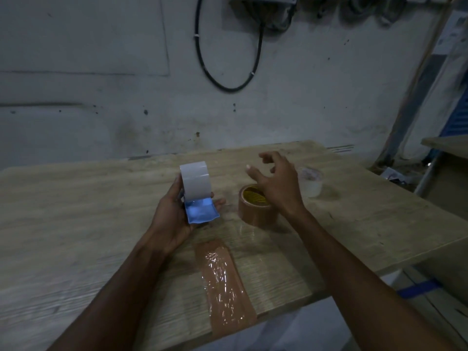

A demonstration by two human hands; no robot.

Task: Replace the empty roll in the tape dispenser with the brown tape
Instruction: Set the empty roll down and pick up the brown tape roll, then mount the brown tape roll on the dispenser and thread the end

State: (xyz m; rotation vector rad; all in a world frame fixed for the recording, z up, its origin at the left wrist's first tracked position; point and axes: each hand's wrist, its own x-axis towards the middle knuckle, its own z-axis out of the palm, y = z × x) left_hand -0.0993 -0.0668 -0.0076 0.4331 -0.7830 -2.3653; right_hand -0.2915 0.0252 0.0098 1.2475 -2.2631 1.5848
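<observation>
The left hand (174, 219) grips the tape dispenser (197, 192) above the wooden table (76, 224); the right hand (274, 182) hovers, fingers spread, just over the brown tape (255, 209) standing right of the dispenser

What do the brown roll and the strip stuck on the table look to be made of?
Brown roll: glossy plastic packing tape, apparently; smooth sheen on its side, yellowish core inside. Strip: seemingly the same brown film, wrinkled, with bright glints. Table: matte wood grain, possibly laminate.
</observation>
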